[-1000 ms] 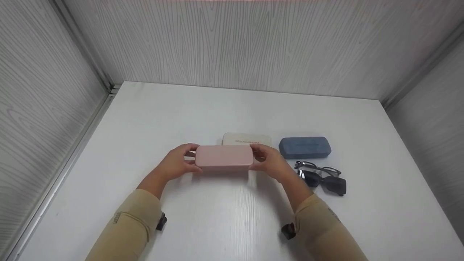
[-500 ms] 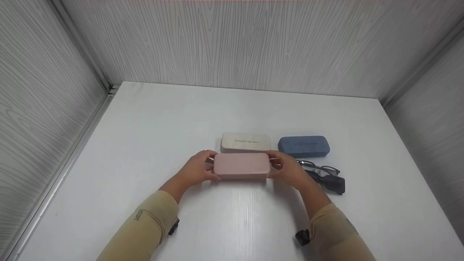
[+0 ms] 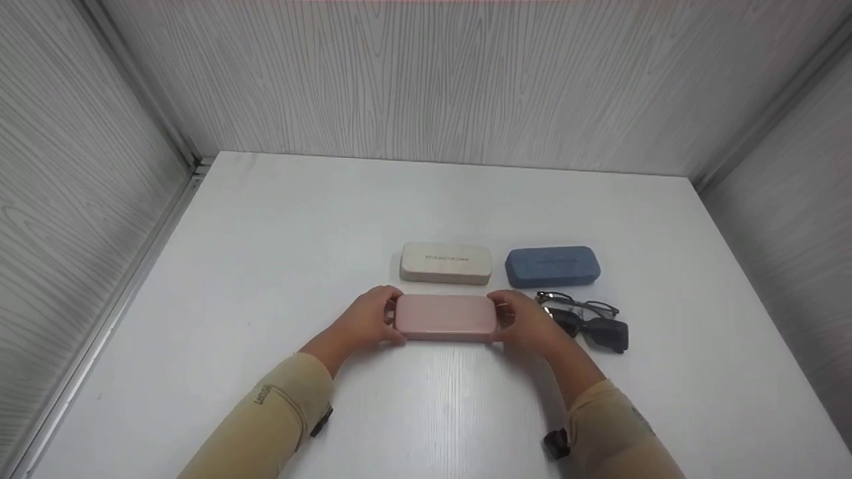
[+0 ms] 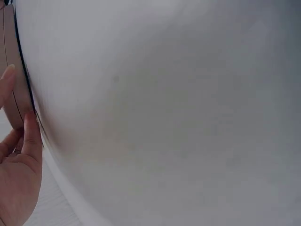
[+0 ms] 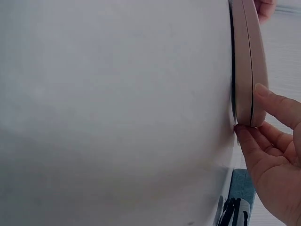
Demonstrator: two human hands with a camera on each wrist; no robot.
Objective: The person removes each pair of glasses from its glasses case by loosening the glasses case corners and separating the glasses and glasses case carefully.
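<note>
A pink glasses case (image 3: 446,317), closed, lies lengthwise in front of me, level and right at the table top. My left hand (image 3: 368,319) grips its left end, thumb at the front edge and fingers round the back corner. At the opposite end my right hand (image 3: 526,320) holds it the same way. In the right wrist view the seam of the pink case (image 5: 249,66) shows as a thin line, with the right thumb pressed near it. The left wrist view shows the left hand (image 4: 21,174) at the case's other end.
Just behind the pink case sits a cream glasses case (image 3: 446,263) with printed lettering. To its right lies a blue glasses case (image 3: 552,267). Clear-lens eyeglasses (image 3: 578,303) and dark sunglasses (image 3: 592,329) lie beside my right hand. Grey wood-grain panels (image 3: 426,80) wall in the white table (image 3: 299,213).
Both hands have brought the pink case rightward, toward me and down to the table. The cream case, partly covered before, now shows whole behind it.
</note>
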